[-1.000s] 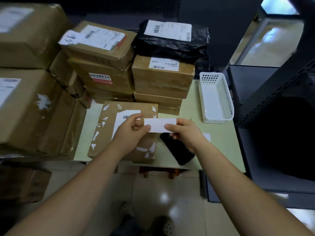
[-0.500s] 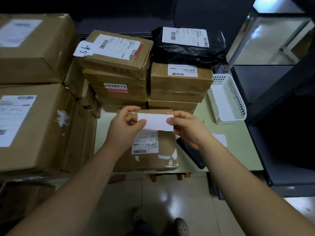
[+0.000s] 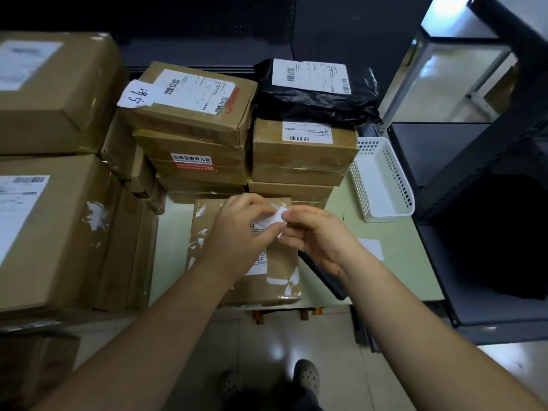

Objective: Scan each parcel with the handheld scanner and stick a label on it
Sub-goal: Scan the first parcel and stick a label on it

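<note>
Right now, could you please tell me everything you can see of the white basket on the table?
The white basket is a long rectangular tray of what looks like plastic, its walls pierced with rows of small holes, its floor plain. It stands upright at the far right of the pale green table, close beside the stacked brown boxes; whether they touch is unclear. Nothing shows inside it.
</note>
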`<state>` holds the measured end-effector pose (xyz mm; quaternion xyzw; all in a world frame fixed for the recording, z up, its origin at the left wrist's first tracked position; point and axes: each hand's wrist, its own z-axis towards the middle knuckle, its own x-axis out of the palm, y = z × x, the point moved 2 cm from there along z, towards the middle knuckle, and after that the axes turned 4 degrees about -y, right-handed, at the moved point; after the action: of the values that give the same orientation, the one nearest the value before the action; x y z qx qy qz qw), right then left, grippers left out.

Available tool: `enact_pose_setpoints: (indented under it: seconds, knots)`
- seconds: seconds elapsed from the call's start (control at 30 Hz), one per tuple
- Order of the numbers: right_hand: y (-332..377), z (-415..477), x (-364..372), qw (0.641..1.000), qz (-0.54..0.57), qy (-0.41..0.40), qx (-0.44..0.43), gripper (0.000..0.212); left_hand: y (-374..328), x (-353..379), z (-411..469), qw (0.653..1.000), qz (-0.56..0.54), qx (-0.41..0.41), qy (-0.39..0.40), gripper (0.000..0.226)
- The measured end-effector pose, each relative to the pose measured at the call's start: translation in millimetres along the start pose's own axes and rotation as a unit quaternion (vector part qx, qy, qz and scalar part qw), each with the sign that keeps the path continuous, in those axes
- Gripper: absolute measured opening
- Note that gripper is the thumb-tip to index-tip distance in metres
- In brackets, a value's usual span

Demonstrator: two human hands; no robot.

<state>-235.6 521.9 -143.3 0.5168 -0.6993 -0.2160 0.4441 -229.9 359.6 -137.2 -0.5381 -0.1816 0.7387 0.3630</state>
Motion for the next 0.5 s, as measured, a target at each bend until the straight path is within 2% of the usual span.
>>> enact_pose_setpoints:
  seconds: [0.17, 0.27, 0.37, 0.5]
  knots:
    - [17, -5, -5, 0.997, 0.007, 0.072, -0.001, 0.029, -19, -3, 4, 0.998, -0.035, 0.003, -0.044, 0.024]
    - [26, -8, -7, 0.995, -0.013, 0.1, -0.015, 0.025, -33, -7, 6, 0.997, -0.055, 0.006, -0.054, 0.02]
    - [36, -9, -8, 0.992, -0.044, 0.113, -0.032, 0.027, -41, -11, 7, 0.995, -0.09, -0.02, -0.032, 0.016]
    - [43, -10, -8, 0.991, -0.058, 0.112, -0.038, 0.009, -45, -13, 11, 0.99, -0.124, -0.066, -0.018, 0.02]
